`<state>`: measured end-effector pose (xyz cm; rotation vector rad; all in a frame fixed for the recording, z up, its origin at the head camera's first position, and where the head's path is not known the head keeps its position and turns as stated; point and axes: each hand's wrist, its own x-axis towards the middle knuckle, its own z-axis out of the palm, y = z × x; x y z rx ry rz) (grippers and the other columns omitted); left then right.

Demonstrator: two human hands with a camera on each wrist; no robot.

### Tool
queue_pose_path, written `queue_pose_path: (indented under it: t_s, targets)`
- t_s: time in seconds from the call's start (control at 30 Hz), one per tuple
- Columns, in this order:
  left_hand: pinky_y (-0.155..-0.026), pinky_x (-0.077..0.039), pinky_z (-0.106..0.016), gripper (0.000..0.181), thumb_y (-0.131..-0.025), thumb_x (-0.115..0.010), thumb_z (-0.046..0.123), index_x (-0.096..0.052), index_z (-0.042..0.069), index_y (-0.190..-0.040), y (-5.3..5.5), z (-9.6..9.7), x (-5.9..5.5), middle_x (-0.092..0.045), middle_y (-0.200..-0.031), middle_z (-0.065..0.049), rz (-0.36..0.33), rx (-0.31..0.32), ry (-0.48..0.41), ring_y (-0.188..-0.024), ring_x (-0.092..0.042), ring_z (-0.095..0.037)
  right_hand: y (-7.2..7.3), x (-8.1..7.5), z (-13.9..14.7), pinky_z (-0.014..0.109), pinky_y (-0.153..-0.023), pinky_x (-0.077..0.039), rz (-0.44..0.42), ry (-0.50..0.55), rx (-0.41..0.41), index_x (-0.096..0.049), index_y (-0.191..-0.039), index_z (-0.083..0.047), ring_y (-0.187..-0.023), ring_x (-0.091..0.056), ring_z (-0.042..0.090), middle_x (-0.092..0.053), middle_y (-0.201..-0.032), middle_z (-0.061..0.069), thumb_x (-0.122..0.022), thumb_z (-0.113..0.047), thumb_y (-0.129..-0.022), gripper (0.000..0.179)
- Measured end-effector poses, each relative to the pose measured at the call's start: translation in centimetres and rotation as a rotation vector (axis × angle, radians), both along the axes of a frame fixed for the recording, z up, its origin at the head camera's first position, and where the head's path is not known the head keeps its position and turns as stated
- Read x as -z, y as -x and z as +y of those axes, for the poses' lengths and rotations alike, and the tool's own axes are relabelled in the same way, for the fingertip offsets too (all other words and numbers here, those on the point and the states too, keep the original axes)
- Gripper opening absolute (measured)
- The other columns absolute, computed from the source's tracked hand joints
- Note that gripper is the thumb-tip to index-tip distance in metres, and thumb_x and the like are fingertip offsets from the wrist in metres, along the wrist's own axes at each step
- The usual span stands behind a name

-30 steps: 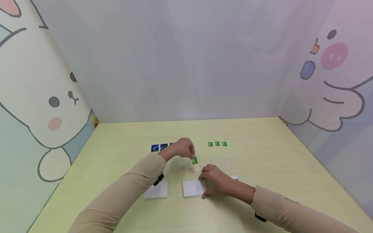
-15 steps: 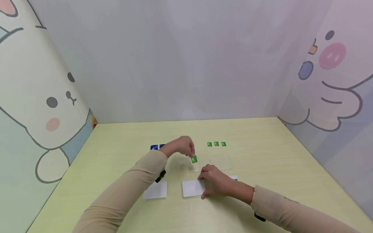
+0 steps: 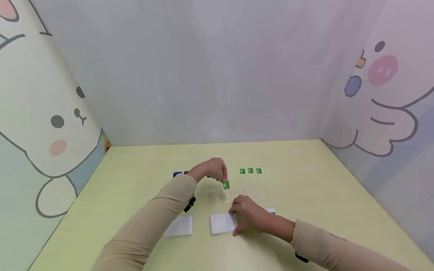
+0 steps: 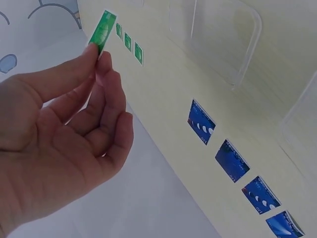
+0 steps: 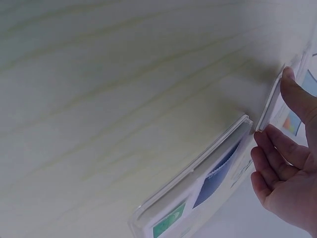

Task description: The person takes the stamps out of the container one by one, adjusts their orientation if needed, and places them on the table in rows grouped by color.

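Observation:
In the head view my left hand (image 3: 211, 168) pinches a small green postage stamp (image 3: 226, 184) between thumb and index fingertip, over a clear plastic cover (image 3: 217, 197). The left wrist view shows the same stamp (image 4: 103, 30) held up at the fingertips. My right hand (image 3: 251, 216) grips the right end of a clear case with a white card (image 3: 223, 223), thumb on the near edge and fingers on the far edge. Beside it lies another case, its card bearing a blue stamp (image 5: 215, 179) and a green stamp (image 5: 169, 219), partly hidden by my right hand in the head view.
Three green stamps (image 3: 250, 171) lie in a row at the back. Several blue stamps (image 4: 233, 161) form a row behind the left arm. Another clear cover (image 3: 255, 192) sits right of centre. A white card (image 3: 179, 226) lies at the left front. Walls (image 3: 203, 75) border the table.
The head view has tilted up and shifted slightly. My left hand, with the green stamp, has risen or moved a little away. My right hand keeps its grip on the case.

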<state>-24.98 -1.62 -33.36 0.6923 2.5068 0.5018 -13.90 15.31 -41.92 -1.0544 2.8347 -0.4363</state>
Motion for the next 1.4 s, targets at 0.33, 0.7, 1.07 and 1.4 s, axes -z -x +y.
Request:
queue_pose_path:
  t_s: [0.33,0.7,1.07,1.4]
  targets:
    - [-0.066,-0.044,-0.021,0.008,-0.089,-0.070,0.011,-0.073,0.004,-0.086,0.8,0.3,0.6,-0.061,-0.076,0.000,0.005,-0.046,-0.018,-0.073,-0.054,-0.012,-0.3,0.1,0.1,0.024,-0.085,-0.048,0.010,-0.012,0.008,-0.073,-0.106,-0.010,-0.092,-0.051,0.007,-0.068,-0.102,-0.002,-0.088,-0.043,-0.067,0.053]
    - [-0.068,-0.047,-0.023,0.007,-0.089,-0.070,0.011,-0.073,0.005,-0.087,1.6,0.7,0.7,-0.062,-0.078,-0.002,0.017,-0.067,-0.006,-0.074,-0.056,-0.013,-0.2,-0.2,-0.1,0.024,-0.086,-0.050,-0.007,-0.011,0.027,-0.073,-0.108,-0.009,-0.095,-0.053,0.008,-0.068,-0.105,-0.001,-0.088,-0.043,-0.067,0.055]
    - [-0.069,-0.045,-0.023,0.007,-0.090,-0.070,0.010,-0.072,0.005,-0.086,1.8,1.1,1.1,-0.061,-0.078,-0.001,0.025,-0.087,-0.005,-0.075,-0.054,-0.013,-0.2,0.0,-0.1,0.024,-0.087,-0.050,-0.023,-0.022,0.031,-0.073,-0.110,-0.010,-0.096,-0.053,0.008,-0.068,-0.106,-0.002,-0.087,-0.044,-0.069,0.055]
    - [-0.068,-0.043,-0.022,0.008,-0.090,-0.069,0.011,-0.073,0.004,-0.087,2.5,1.5,1.6,-0.062,-0.079,0.000,0.067,-0.086,-0.034,-0.074,-0.051,-0.011,-0.2,0.0,0.0,0.025,-0.087,-0.050,-0.013,-0.017,0.023,-0.073,-0.109,-0.010,-0.096,-0.053,0.008,-0.068,-0.106,-0.001,-0.086,-0.044,-0.069,0.054]
